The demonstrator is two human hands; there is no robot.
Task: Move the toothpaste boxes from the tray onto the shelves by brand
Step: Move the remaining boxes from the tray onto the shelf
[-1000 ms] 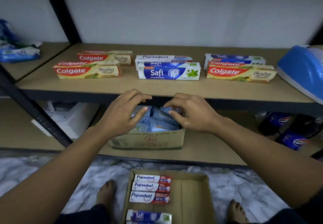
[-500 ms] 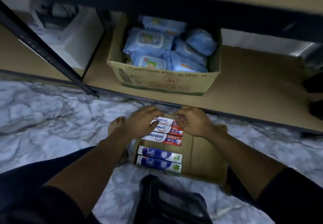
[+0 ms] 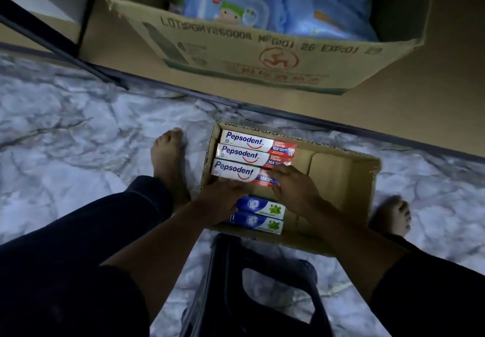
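A shallow cardboard tray lies on the marble floor between my feet. Three white-and-red Pepsodent boxes are stacked side by side at its far left, and the nearest Pepsodent box sits slightly askew. My left hand grips that box's near edge, and my right hand curls over its red right end. Two blue Safi boxes lie at the tray's near left, partly covered by my left hand. The right half of the tray holds nothing.
A big cardboard carton with blue wipe packs stands on the low shelf just beyond the tray. A black plastic stool is under me. My bare feet flank the tray. A black shelf brace slants at far left.
The view dropped from the upper shelf to the floor tray. Both hands came down from the shelf edge, passed over the far Pepsodent boxes and now hold the nearest one.
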